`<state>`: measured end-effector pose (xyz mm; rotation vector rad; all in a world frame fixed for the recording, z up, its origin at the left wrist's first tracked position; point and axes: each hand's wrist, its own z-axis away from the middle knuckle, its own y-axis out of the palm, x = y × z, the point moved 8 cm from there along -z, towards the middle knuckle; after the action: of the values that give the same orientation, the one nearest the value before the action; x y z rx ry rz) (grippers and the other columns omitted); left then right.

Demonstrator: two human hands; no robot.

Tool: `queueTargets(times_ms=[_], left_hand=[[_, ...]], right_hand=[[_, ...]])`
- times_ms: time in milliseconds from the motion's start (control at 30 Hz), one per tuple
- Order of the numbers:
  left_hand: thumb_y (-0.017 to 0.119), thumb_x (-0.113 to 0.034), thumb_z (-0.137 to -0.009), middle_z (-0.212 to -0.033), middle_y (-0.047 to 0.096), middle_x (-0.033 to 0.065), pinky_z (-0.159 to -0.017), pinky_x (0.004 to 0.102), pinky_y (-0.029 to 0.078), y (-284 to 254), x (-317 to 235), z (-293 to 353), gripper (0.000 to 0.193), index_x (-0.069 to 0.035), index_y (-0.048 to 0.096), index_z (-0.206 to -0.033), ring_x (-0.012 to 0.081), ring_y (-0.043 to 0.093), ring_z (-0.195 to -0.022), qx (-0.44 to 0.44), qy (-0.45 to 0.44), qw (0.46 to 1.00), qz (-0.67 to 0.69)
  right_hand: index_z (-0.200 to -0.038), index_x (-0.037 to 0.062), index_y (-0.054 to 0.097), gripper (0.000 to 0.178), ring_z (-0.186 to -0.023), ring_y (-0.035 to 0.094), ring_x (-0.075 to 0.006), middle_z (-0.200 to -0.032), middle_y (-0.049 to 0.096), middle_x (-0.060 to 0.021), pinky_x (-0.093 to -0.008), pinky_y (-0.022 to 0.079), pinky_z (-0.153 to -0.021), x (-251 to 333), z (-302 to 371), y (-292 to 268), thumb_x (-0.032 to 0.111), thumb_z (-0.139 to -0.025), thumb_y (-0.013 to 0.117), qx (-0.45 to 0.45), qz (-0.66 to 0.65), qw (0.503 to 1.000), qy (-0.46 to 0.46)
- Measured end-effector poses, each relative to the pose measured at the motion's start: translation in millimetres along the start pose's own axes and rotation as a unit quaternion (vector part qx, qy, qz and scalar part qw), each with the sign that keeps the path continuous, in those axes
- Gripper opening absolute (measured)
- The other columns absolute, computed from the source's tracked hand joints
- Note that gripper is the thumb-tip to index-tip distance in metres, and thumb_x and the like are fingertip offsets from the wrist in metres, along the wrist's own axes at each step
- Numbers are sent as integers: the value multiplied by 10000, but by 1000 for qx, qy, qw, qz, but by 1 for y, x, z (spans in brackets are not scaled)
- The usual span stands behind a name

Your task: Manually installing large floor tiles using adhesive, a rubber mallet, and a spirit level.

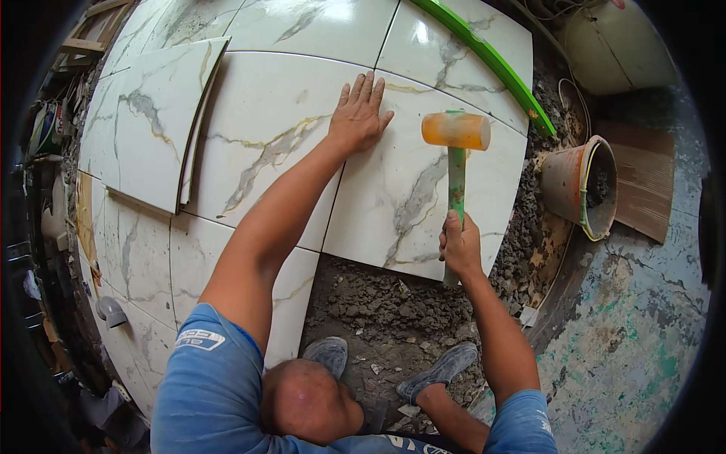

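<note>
Pressed flat against the marbled floor tiles, my left hand (359, 119) has its fingers stretched out near the seam between two tiles. My right hand (460, 246) is wrapped round the green handle of a rubber mallet (475, 132) with an amber, translucent head. The mallet head is over the right-hand tile (378, 200), which is white with grey and gold veins; whether it touches the tile I cannot tell. Along the near edge of that tile lies rough grey mortar (370, 303), where my feet are.
Loose marbled tiles (155, 113) lie stacked on the laid ones at the left. A long green straightedge (495, 64) crosses the far right tile. Beside the mortar edge, a bucket (561, 185) lies tipped near a brown board (643, 178). A grey pipe elbow (111, 311) sits at left.
</note>
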<state>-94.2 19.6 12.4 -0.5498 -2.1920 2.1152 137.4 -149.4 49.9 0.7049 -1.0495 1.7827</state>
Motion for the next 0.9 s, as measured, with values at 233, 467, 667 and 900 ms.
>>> queueTargets(times_ms=[233, 467, 667, 900], left_hand=[[350, -499, -988, -1610, 203, 150, -1216, 466, 94, 27, 9, -5, 742, -20, 214, -1538, 272, 162, -1499, -2, -45, 999, -22], [326, -476, -1003, -1620, 188, 121, -1219, 459, 91, 20, 8, -7, 715, -31, 190, -1546, 254, 156, -1503, 35, -58, 998, -16], [328, -463, -1009, -1621, 189, 118, -1218, 459, 91, 23, 9, -7, 701, -32, 195, -1545, 248, 163, -1501, 34, -57, 997, -26], [346, -457, -1008, -1620, 197, 109, -1217, 459, 88, 14, 5, -5, 694, -38, 208, -1544, 247, 167, -1501, 1, -36, 999, -17]], right_hand=[[-815, -8, 552, 544, -575, 517, -201, -591, 519, -96, -388, 443, -585, -25, 1, -5, 500, -997, 479, 16, 42, 998, 49], [-813, 5, 521, 535, -555, 527, -176, -573, 497, -72, -373, 436, -552, -12, -29, 2, 498, -1010, 462, 19, -49, 991, 122], [-821, -24, 550, 532, -614, 545, -296, -628, 556, -164, -429, 459, -646, -28, -33, 9, 467, -1011, 465, -17, -12, 992, 124], [-861, 0, 552, 551, -518, 520, -165, -580, 529, -68, -335, 433, -517, -27, -15, 4, 526, -999, 464, 12, -52, 993, 103]])
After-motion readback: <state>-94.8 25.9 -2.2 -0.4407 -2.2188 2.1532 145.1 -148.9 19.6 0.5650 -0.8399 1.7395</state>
